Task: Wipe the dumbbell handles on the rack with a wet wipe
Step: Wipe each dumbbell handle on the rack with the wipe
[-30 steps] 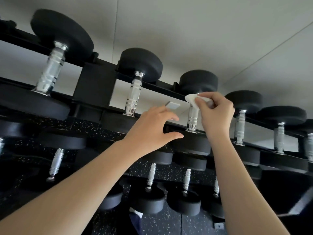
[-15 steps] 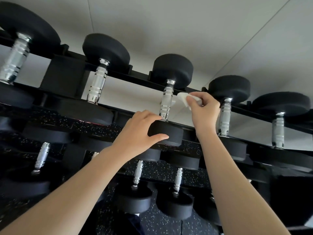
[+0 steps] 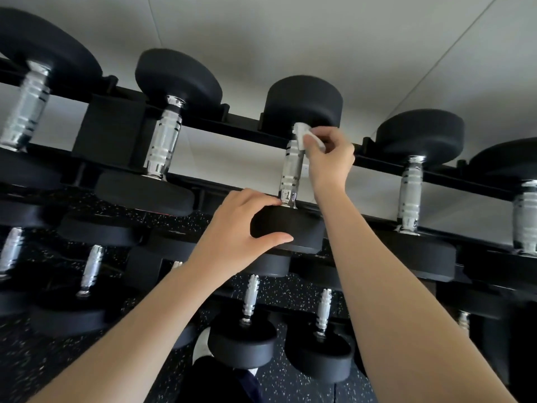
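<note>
Having closed in, the right hand (image 3: 328,162) is pressing the wet wipe (image 3: 302,135), pinched in its fingers (image 3: 334,138), onto the top of a dumbbell handle (image 3: 291,174) on the rack (image 3: 232,128); the left hand (image 3: 241,228) is clasping the near head (image 3: 303,231), so wiping is probably beginning

A gym: tiered black rack (image 3: 241,128) of chrome-handled dumbbells (image 3: 167,135) over speckled rubber flooring (image 3: 293,382).
</note>
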### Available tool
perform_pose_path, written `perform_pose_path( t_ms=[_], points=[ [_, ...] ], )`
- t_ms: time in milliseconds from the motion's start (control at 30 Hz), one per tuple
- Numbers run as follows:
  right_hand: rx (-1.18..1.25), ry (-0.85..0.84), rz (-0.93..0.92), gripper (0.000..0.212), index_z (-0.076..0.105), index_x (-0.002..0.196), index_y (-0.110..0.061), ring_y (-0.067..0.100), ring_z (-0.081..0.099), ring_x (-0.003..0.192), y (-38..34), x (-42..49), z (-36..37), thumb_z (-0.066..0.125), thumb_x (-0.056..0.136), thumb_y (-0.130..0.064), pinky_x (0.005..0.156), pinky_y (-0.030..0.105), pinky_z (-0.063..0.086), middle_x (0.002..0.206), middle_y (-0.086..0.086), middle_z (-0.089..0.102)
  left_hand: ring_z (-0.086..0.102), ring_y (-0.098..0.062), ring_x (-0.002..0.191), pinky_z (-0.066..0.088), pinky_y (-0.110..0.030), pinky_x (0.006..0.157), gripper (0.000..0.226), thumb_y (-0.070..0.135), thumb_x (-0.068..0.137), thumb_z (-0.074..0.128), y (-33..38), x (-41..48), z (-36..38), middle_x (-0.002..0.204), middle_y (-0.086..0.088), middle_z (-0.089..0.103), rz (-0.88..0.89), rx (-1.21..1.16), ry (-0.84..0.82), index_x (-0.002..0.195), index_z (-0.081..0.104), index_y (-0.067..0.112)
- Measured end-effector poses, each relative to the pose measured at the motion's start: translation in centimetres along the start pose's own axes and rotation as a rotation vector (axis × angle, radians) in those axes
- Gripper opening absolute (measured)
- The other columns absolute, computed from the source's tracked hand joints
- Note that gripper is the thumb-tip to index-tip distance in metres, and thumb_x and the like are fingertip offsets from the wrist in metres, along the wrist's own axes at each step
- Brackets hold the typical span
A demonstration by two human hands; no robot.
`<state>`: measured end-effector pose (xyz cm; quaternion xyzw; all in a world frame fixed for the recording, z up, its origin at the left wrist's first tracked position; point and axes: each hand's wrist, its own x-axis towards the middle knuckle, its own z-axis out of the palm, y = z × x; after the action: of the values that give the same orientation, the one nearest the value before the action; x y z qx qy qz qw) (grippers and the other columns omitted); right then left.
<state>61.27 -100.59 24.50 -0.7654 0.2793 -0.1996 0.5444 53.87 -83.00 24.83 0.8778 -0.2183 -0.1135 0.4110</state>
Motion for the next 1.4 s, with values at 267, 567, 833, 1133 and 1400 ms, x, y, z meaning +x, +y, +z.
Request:
perform_pose_path(
  t_ms=[267,567,833,1133,1400],
  points=[
    [-0.286,-0.343,-0.252,0.010,0.071,0.086,-0.012,-0.006,0.053,0.076,0.9,-2.4,-2.9,0.070,0.079,-0.005,0.067,0.002,0.039,0.087,-0.008,0.060,0.039,-0.002,0.113,0.034,-0.026,0.099,0.054,0.061,0.073,0.057,-0.6,-0.3,0.6,0.115,0.018,0.051,0.043,-0.039,0.055,0.118,0.059,0.030],
    [-0.365,-0.678,-0.135,0.019,0.069,0.071,-0.030,0.005,0.060,0.076,0.7,-2.9,-4.8,0.079,0.072,-0.013,0.072,0.015,0.048,0.077,-0.013,0.065,0.039,-0.001,0.110,0.032,-0.019,0.096,0.052,0.060,0.070,0.060,-0.8,-0.1,0.7,0.112,0.018,0.053,0.034,-0.077,0.059,0.114,0.060,0.031],
    [-0.363,-0.680,-0.048,0.017,0.069,0.072,-0.029,0.010,0.064,0.074,0.7,-3.4,-5.3,0.077,0.074,-0.014,0.072,0.017,0.048,0.077,-0.008,0.070,0.041,-0.004,0.112,0.037,-0.033,0.098,0.051,0.059,0.070,0.061,-0.9,-0.1,0.7,0.113,0.019,0.053,0.028,-0.107,0.053,0.114,0.060,0.032],
    [-0.183,-0.567,0.120,0.017,0.065,0.075,-0.018,0.008,0.065,0.071,2.7,-3.7,-5.7,0.071,0.079,-0.003,0.065,0.019,0.049,0.081,0.007,0.072,0.041,-0.003,0.113,0.039,-0.037,0.098,0.050,0.060,0.070,0.061,-1.1,0.0,0.7,0.112,0.020,0.052,0.026,-0.118,0.054,0.113,0.060,0.035],
    [0.072,-0.333,0.221,0.009,0.067,0.087,-0.010,0.023,0.068,0.076,3.5,-2.8,-4.0,0.067,0.082,-0.002,0.081,0.039,0.056,0.085,0.013,0.070,0.040,-0.001,0.115,0.037,-0.035,0.099,0.051,0.063,0.069,0.059,-1.1,-0.1,0.7,0.113,0.023,0.051,0.011,-0.109,0.049,0.114,0.059,0.037]
  ],
)
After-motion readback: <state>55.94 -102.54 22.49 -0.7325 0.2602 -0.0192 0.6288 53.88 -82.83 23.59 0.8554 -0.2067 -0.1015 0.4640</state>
